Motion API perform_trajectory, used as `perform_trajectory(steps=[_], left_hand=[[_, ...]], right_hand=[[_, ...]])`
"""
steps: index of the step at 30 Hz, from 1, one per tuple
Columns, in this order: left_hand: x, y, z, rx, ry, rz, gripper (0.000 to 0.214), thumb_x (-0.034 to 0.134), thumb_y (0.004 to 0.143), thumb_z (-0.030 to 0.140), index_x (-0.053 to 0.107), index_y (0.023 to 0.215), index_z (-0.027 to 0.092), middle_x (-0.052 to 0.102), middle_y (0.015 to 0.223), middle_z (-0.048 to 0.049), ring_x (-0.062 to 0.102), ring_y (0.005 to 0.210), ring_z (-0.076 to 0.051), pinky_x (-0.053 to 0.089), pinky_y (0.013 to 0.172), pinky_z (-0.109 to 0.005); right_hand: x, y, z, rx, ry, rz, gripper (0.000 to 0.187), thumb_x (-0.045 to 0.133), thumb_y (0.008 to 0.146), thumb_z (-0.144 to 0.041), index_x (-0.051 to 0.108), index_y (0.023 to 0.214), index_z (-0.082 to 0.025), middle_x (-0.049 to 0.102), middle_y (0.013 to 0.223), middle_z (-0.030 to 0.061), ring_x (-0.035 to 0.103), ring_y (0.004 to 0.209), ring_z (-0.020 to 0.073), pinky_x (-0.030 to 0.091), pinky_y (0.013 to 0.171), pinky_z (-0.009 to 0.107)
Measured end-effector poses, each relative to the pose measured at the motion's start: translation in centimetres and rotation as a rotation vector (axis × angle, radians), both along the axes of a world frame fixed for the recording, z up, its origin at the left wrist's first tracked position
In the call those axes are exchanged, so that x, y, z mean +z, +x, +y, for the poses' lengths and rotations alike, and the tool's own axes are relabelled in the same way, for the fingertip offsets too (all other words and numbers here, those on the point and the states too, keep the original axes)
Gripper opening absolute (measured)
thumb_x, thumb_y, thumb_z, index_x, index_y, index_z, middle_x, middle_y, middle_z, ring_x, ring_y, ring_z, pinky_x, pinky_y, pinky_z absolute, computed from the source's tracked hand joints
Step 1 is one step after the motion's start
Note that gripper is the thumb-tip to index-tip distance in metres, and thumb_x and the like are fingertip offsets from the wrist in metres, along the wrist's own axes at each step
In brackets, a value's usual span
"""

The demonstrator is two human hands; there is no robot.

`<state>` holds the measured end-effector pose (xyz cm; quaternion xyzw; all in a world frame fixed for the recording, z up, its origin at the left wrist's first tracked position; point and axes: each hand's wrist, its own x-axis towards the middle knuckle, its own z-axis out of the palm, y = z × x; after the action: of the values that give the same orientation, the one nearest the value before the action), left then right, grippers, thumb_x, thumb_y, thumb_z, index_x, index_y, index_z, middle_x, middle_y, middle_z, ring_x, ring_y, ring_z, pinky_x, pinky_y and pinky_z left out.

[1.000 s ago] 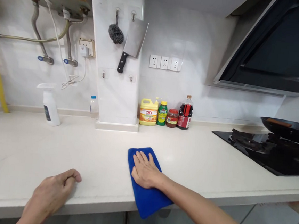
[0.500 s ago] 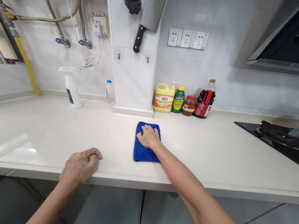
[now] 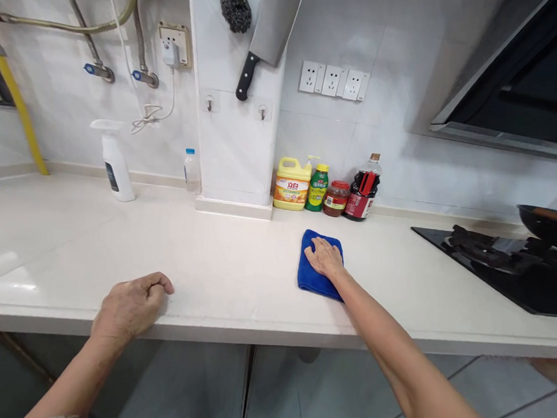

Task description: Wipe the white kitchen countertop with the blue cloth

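My right hand (image 3: 324,257) lies on a folded blue cloth (image 3: 307,278), pressing it against the pale countertop (image 3: 235,264). Its fingers are spread over the cloth's upper part, with the thumb out to the left. My left hand (image 3: 129,306) rests near the counter's front edge, well to the left of the cloth. Its fingers are curled into a loose fist, and nothing shows in them.
Along the wall stand a white spray bottle (image 3: 117,167), a clear bottle (image 3: 192,175), a yellow detergent jug (image 3: 291,185), a green bottle (image 3: 317,189), a red-lidded jar (image 3: 336,200) and a dark sauce bottle (image 3: 362,193). A cleaver (image 3: 274,23) hangs above. At right is a black stove (image 3: 502,271) with a pan (image 3: 550,226).
My right hand has slid the blue cloth to the right along the counter. The view has turned a little rightward, bringing more of the pan in. My left hand keeps its curled shape near the edge.
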<state>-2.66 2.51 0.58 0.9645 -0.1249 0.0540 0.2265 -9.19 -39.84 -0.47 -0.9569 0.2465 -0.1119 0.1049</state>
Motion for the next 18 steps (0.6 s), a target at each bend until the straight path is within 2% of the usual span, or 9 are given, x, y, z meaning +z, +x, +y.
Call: perform_trajectory(steps=[6, 11, 15, 18], left_hand=[[0.6, -0.2, 0.2, 0.005, -0.012, 0.013, 0.037, 0.036, 0.091, 0.028, 0.071, 0.098, 0.023, 0.066, 0.086, -0.0044, 0.055, 0.075, -0.022, 0.037, 0.069, -0.027], [0.5, 0.3, 0.3, 0.001, -0.016, -0.003, 0.035, 0.039, 0.091, 0.029, 0.072, 0.099, 0.024, 0.068, 0.086, -0.0042, 0.057, 0.077, -0.023, 0.038, 0.068, -0.026], [0.8, 0.2, 0.2, 0.000, -0.004, 0.007, 0.036, 0.038, 0.091, 0.029, 0.073, 0.099, 0.024, 0.068, 0.087, -0.0041, 0.058, 0.079, -0.023, 0.039, 0.068, -0.026], [0.9, 0.2, 0.2, 0.001, 0.007, 0.008, 0.038, 0.038, 0.091, 0.031, 0.073, 0.103, 0.024, 0.068, 0.090, -0.0038, 0.058, 0.081, -0.023, 0.039, 0.069, -0.025]], right_hand=[[-0.4, -4.6, -2.9, -0.067, -0.027, 0.007, 0.061, 0.030, 0.098, -0.040, 0.043, 0.150, -0.011, 0.038, 0.163, 0.0132, 0.032, 0.151, 0.0250, 0.022, 0.125, 0.048], [0.3, -8.3, -4.5, -0.111, -0.049, 0.041, 0.061, 0.028, 0.099, -0.040, 0.042, 0.151, -0.011, 0.037, 0.163, 0.0145, 0.031, 0.152, 0.0256, 0.023, 0.124, 0.049], [1.0, -10.1, -3.7, -0.126, -0.076, 0.080, 0.059, 0.031, 0.100, -0.041, 0.047, 0.148, -0.011, 0.038, 0.162, 0.0196, 0.033, 0.150, 0.0333, 0.022, 0.122, 0.056], [0.8, -11.2, -2.0, -0.059, -0.096, 0.088, 0.061, 0.031, 0.101, -0.045, 0.043, 0.152, -0.012, 0.030, 0.166, 0.0192, 0.026, 0.154, 0.0337, 0.016, 0.125, 0.051]])
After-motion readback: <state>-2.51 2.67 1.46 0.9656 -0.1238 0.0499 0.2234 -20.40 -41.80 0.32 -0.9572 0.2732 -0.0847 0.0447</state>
